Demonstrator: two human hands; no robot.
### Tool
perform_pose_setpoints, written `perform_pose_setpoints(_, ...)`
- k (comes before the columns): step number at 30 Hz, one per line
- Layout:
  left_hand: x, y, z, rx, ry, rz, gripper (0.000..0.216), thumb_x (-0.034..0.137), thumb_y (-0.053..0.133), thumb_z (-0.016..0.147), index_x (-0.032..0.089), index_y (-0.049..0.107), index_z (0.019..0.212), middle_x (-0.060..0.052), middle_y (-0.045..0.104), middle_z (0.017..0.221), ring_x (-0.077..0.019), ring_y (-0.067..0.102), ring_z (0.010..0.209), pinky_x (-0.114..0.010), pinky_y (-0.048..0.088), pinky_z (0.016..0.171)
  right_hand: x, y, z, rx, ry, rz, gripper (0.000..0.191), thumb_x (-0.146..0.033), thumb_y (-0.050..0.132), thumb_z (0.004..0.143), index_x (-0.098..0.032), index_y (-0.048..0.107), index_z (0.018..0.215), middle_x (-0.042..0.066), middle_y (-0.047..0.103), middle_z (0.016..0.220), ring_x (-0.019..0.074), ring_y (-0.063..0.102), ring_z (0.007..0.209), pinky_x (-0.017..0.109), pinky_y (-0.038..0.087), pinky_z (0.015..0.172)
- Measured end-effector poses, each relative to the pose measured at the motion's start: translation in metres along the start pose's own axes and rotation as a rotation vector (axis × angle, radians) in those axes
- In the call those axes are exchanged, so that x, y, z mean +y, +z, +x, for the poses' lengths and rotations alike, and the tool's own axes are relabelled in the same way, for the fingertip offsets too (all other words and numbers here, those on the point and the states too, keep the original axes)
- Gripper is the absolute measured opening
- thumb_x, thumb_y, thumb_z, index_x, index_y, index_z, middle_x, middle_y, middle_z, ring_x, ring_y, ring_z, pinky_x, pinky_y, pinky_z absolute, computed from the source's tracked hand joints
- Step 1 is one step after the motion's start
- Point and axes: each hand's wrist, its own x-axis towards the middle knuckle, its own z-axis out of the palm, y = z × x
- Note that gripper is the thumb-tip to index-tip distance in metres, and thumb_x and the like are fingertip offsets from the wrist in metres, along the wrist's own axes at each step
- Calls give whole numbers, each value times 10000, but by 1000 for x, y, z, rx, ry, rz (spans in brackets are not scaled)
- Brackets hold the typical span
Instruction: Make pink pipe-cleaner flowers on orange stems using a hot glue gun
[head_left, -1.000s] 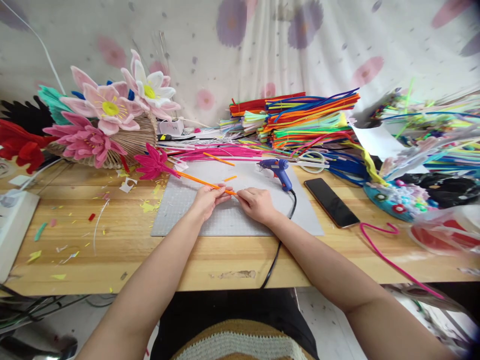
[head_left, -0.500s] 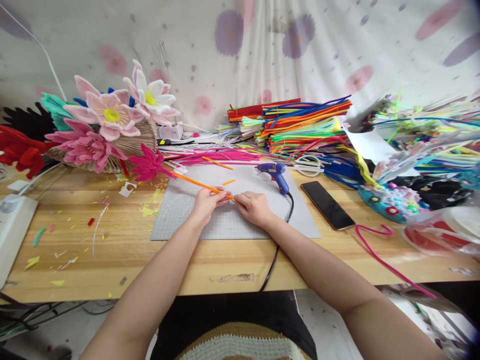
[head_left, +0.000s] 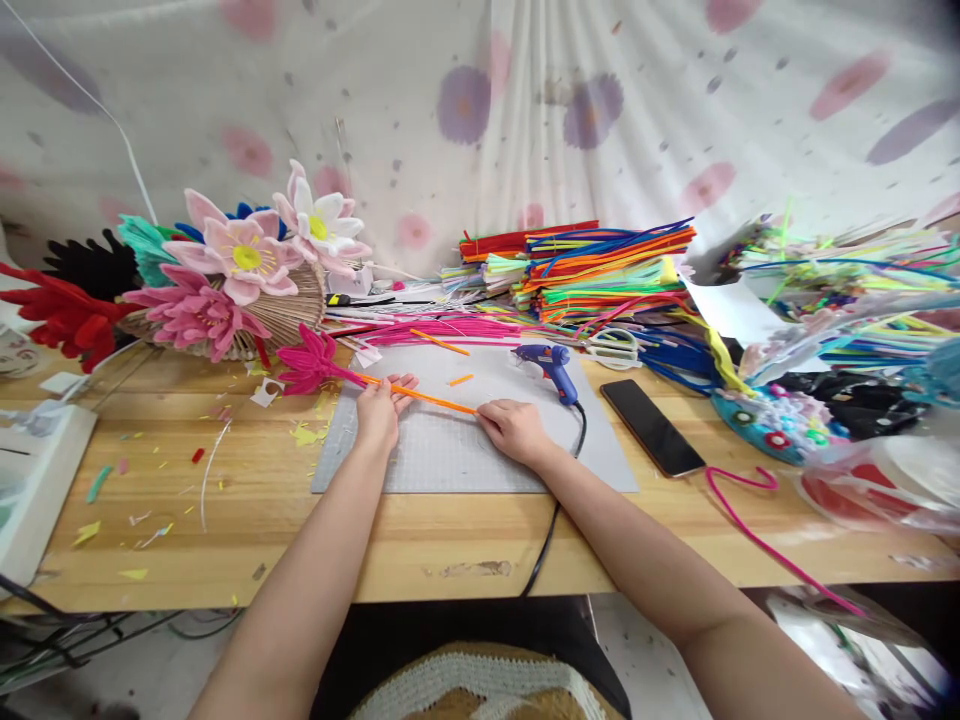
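Observation:
A magenta pipe-cleaner flower [head_left: 307, 362] on an orange stem [head_left: 435, 400] lies across the grey cutting mat [head_left: 450, 455]. My left hand [head_left: 379, 412] rests on the stem near the flower, fingers stretched forward over it. My right hand [head_left: 514, 430] pinches the stem's right end against the mat, fingers curled. A blue glue gun [head_left: 551, 362] lies just beyond my right hand, its black cord running off the table's front edge.
Pink and white pipe-cleaner flowers [head_left: 240, 270] sit on a woven basket at the left. A stack of coloured pipe cleaners [head_left: 600, 265] and scissors [head_left: 615, 348] lie behind the mat. A phone [head_left: 651, 426], a bent pink pipe cleaner [head_left: 750, 500] and craft clutter fill the right.
My left hand has slid left along the orange stem toward the flower, away from my right hand. The camera tilted up slightly.

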Motion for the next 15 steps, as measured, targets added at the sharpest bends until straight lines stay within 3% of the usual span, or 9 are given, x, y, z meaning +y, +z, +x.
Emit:
perform_pose_setpoints(4, 1, -4, 2, -4, 33, 69, 171, 192, 369, 876, 137, 485, 763, -98, 662, 763, -145, 662, 712, -305, 478, 747, 1, 1, 2, -23, 29, -3, 250, -265, 377, 900, -189, 602, 822, 37, 657, 790, 127, 580, 735, 240, 316, 619)
perform_pose_setpoints(7, 6, -13, 0, -17, 89, 415, 247, 314, 404, 859, 161, 509, 697, -63, 616, 606, -178, 645, 675, -305, 468, 691, 0, 1, 5, -28, 79, -17, 255, -290, 371, 907, -194, 599, 851, 41, 662, 812, 131, 583, 734, 242, 318, 611)
perform_pose_setpoints(10, 8, -15, -9, -55, 402, 856, 233, 383, 515, 787, 194, 567, 661, -60, 600, 618, -218, 611, 813, -311, 426, 773, -1, 1, 8, -57, 96, -31, 259, -312, 369, 910, -200, 599, 867, 45, 664, 833, 134, 586, 739, 242, 322, 609)
perform_pose_setpoints(11, 6, -12, -13, -104, 540, 964, 185, 370, 542, 769, 204, 595, 704, -70, 622, 708, -227, 589, 875, -324, 402, 821, -2, 0, 9, -69, 89, -31, 264, -323, 368, 911, -201, 599, 875, 46, 664, 839, 136, 588, 745, 242, 325, 611)
perform_pose_setpoints(13, -3, -4, -20, -366, 747, 1129, 139, 317, 615, 713, 220, 639, 809, -87, 626, 932, -243, 535, 987, -342, 351, 899, -3, -1, 10, -81, 74, -22, 279, -349, 363, 912, -202, 600, 897, 46, 666, 853, 138, 594, 760, 242, 334, 617)
perform_pose_setpoints(15, -14, 6, -22, -632, 822, 1208, 157, 275, 646, 685, 228, 657, 834, -86, 615, 987, -245, 517, 1004, -350, 322, 930, -1, -5, 9, -68, 69, -6, 290, -373, 364, 909, -201, 596, 932, 45, 668, 872, 141, 601, 778, 241, 344, 624)
